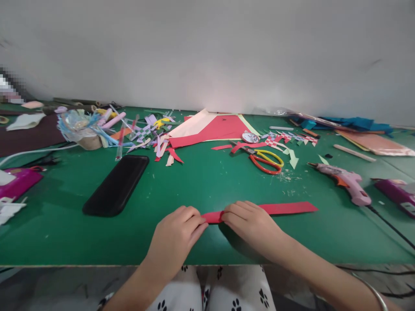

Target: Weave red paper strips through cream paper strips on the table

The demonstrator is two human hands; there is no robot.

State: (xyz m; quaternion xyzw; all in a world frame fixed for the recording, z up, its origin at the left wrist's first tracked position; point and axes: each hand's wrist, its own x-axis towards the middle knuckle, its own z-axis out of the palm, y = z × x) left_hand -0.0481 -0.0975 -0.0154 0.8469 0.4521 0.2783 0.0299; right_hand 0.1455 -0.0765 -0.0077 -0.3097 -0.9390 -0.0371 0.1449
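Note:
A long red paper strip point(285, 208) lies on the green table point(201, 181) near its front edge. My left hand point(177, 233) is closed, its fingertips pinching the strip's left end. My right hand point(251, 221) presses curled fingers onto the strip just to the right, thumb tucked under. A short bit of red shows between the two hands. The rest of the strip stretches out to the right, flat on the table.
A black case point(117, 185) lies to the left. Scissors with red and yellow handles point(266, 161), a pink glue gun point(345, 181), red and cream paper sheets point(214, 127), woven paper scraps point(145, 134) and a cup of strips point(82, 129) sit farther back. Purple boxes point(16, 181) flank both sides.

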